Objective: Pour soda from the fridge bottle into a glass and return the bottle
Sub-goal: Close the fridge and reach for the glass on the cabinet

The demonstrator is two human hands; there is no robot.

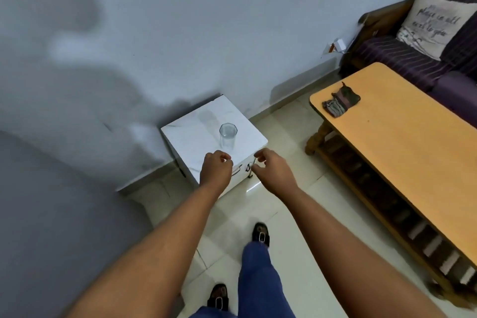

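The empty glass (228, 137) is standing upright on the white desk (196, 144). The left hand (216, 168), at 7 o'clock of the glass, and the right hand (274, 170), at 5 o'clock, are hovering, each grip loosely curled, holding nothing.

A white cabinet (196, 137) stands on the tiled floor (291, 204) against the wall, with an empty glass (228, 136) upright on its top, nearer the right edge. To the right, a wooden table (402, 142) carries a folded cloth (340, 102) near its far left corner.
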